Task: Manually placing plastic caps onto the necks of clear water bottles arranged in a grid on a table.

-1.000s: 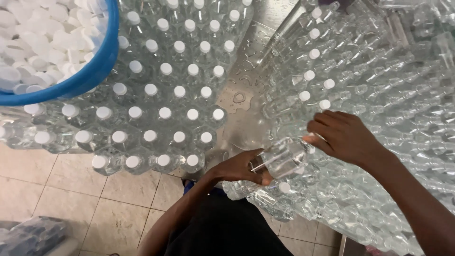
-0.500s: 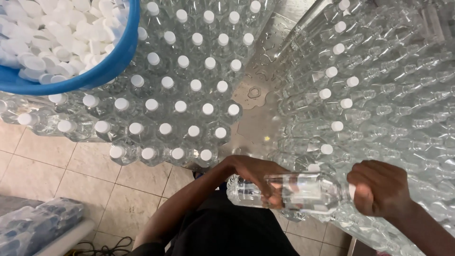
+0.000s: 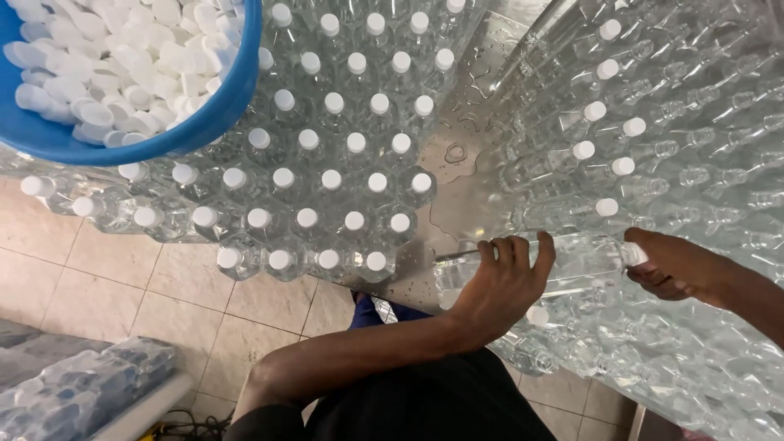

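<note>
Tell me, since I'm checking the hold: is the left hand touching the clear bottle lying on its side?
Touching. The head view shows the left hand with its fingers curled over the bottle; the right hand is at its neck end.

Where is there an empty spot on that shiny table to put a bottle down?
One bare wet strip of steel table runs between the upright capped bottles and the heap of lying bottles. Everywhere else is crowded. The left hand and right hand hold a clear bottle at its near end.
</note>
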